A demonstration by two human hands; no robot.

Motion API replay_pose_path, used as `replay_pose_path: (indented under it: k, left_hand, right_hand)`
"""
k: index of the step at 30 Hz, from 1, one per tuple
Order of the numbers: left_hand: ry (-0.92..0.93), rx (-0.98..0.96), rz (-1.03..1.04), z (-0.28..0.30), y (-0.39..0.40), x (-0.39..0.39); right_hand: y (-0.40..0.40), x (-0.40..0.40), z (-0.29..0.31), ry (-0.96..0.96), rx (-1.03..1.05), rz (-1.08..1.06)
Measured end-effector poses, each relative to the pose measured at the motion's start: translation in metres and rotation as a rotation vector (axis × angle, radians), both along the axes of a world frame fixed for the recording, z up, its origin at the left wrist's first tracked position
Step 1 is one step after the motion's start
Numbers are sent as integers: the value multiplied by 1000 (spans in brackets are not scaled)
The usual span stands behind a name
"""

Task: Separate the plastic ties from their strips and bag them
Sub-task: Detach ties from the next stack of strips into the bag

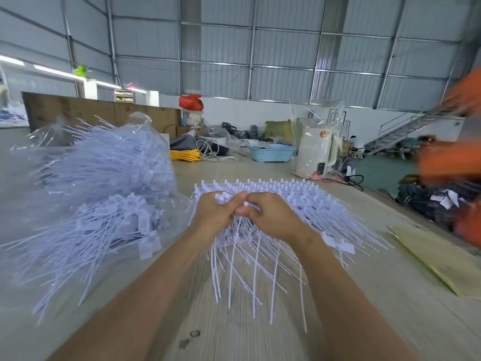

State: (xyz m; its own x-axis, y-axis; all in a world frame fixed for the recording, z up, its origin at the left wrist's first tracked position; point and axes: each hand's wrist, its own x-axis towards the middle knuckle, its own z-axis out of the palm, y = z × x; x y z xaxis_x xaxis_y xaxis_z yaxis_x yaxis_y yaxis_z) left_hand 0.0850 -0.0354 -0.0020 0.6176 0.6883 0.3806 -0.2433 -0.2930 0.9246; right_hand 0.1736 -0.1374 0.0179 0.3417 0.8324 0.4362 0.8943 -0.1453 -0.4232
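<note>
Mid-tabletop, my left hand (217,213) and right hand (270,217) pinch one strip of ties (260,188) between them, tails trailing toward me, loose pile (99,230) nearer my left.

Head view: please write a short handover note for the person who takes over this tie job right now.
Left hand: grips a bunch of white ties by their heads.
Right hand: pinches at the same bunch, beside the left hand.
Stack of uncut strips: on the table, just behind both hands.
Loose ties: heap on the table, left.
Clear bag: behind the heap, already holding many ties.
Done: many ties separated, part bagged.
Left: the strips, then bag the loose heap.
</note>
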Motion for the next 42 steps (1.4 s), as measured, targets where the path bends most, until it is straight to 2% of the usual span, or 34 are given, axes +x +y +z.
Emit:
replay_pose_path:
  k: [6,12,18,20,22,25,28,32,33,34,36,39,41,42]
  left_hand:
    - [69,110,149,-1,6,4]
    - [184,201,210,2,10,0]
    - [245,87,124,5,18,1]
    - [314,99,162,2,26,-3]
    - [363,85,237,-2,37,-10]
    - [269,-139,183,-8,44,-16]
    - [118,-300,36,0,33,-13]
    - [-309,-576,-340,44,34,-29]
    - [-387,-582,-386,57,39,-36]
    - [-401,-529,-359,67,45,-42]
    - [-241,-233,-76,78,63,-54]
    - [263,395,444,77,98,-66]
    - [659,747,609,67,119,-72]
    - [821,859,650,58,129,-74]
  right_hand:
    - [3,1,-5,-154,-5,-72]
    - [5,-4,-7,-277,12,-91]
    - [5,-6,-3,-375,-29,-97]
    - [0,-1,0,-448,-66,-150]
    - [-11,13,4,-415,-3,-244]
    - [-19,22,7,-291,182,-259]
    - [-8,16,2,-306,210,-218]
    - [-4,21,-9,-258,146,-230]
    - [-5,23,-11,-248,136,-235]
    - [-4,25,-12,-243,131,-238]
    - [-2,26,-14,-245,144,-237]
    - [0,24,-14,-258,177,-232]
    - [2,21,-14,-269,180,-227]
    - [2,21,-13,-268,180,-224]
